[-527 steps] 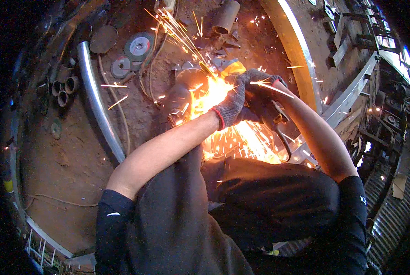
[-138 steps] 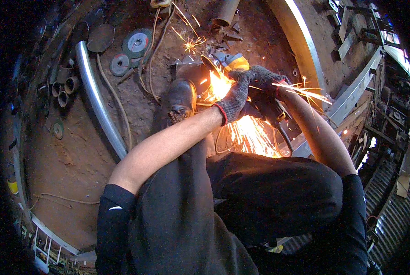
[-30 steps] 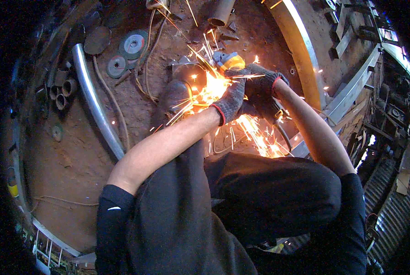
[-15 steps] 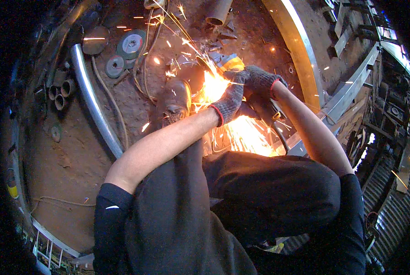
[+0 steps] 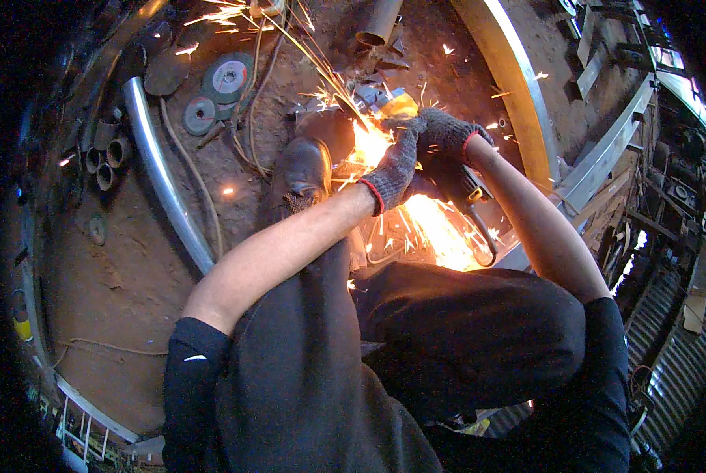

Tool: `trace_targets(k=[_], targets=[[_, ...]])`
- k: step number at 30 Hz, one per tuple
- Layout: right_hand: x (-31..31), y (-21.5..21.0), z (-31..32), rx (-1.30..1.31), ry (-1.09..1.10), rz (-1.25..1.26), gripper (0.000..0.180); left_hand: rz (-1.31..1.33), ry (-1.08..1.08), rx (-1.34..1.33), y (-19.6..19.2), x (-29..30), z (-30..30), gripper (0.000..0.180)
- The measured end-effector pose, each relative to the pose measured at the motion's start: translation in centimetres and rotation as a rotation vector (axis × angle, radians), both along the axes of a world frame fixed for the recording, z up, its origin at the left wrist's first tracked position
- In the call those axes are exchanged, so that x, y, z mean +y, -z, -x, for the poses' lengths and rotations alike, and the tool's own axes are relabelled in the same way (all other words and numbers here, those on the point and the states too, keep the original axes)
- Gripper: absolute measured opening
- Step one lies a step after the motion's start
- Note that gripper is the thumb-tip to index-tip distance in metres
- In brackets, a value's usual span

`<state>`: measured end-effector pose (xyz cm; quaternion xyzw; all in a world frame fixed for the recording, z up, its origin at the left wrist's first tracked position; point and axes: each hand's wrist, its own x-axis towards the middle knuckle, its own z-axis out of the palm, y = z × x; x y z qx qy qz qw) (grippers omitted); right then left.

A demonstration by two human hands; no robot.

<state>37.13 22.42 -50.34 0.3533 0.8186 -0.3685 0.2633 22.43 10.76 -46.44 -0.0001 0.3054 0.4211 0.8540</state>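
1. Left hand (image 5: 394,167), in a grey knit glove with a red cuff, is clenched around the front of the grinder (image 5: 436,169), fingers curled over its top beside the yellow guard.
2. Right hand (image 5: 446,138), gloved the same way, is clenched on the grinder body just behind the left hand; the two gloves touch.
3. The grinder sits low over the ground, directly ahead of the person's knees. Its dark body and cord loop (image 5: 483,240) show below the right wrist.
4. Sparks (image 5: 436,229) burst bright orange under both hands; thin trails fly toward the upper left. The glare hides the disc and the workpiece contact.
5. A shoe (image 5: 302,169) is planted just left of the hands, close to the spark source.
6. Dark trousers (image 5: 448,331) fill the lower middle of the view.
7. A curved metal pipe (image 5: 160,169) lies on the dirt well to the left.
8. Spare grinding discs (image 5: 223,83) lie near the pipe's upper end.
9. Short pipe offcuts (image 5: 104,154) sit at the far left.
10. A broad curved metal band (image 5: 511,75) runs along the upper right.
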Motion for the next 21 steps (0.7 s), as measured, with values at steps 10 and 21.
trace_targets(k=[10, 21], targets=[[0.2, -0.5, 0.8, 0.037, 0.015, 0.009, 0.033, -0.003, 0.005, 0.021, 1.4, 0.0, -0.7, 0.077], [-0.2, -2.7, 1.9, -0.096, -0.038, -0.05, 0.044, -0.012, 0.015, 0.001, 0.6, 0.3, -0.6, 0.074]])
